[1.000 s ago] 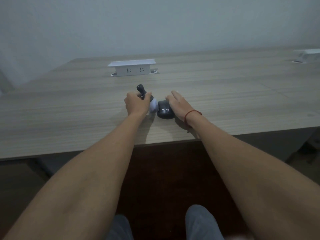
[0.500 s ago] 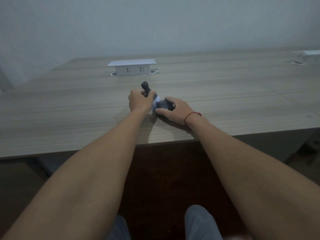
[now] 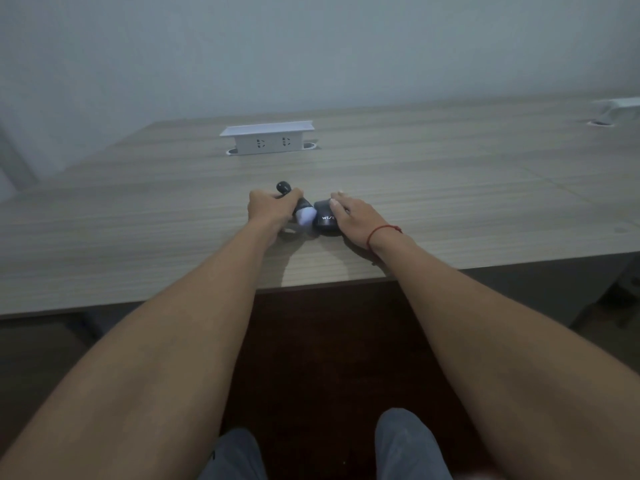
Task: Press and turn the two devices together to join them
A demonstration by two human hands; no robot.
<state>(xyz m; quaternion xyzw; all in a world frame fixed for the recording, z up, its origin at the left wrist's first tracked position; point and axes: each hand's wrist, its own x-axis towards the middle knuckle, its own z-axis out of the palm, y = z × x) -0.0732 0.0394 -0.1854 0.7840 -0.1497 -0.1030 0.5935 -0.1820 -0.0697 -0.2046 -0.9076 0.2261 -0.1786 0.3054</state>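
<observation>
My left hand (image 3: 268,207) grips a small brush with a black handle (image 3: 284,187) and a white bristle head (image 3: 306,216). The handle end pokes out above my fist, and the white head points down to the right against a dark mouse-like device (image 3: 323,221) with white lettering. My right hand (image 3: 355,218) rests on that dark device with fairly straight fingers lying over its right side. A red string circles my right wrist. Both hands are on the wooden desk (image 3: 138,220), close to its near edge.
A white pop-up socket box (image 3: 268,137) stands raised at the back middle of the desk. Another white raised box (image 3: 620,107) is at the far right edge. A pale wall rises behind. My knees show below the desk edge.
My right hand had curled round the dark device half a second ago; now it lies flatter on its right side. The brush handle has tilted back to the left.
</observation>
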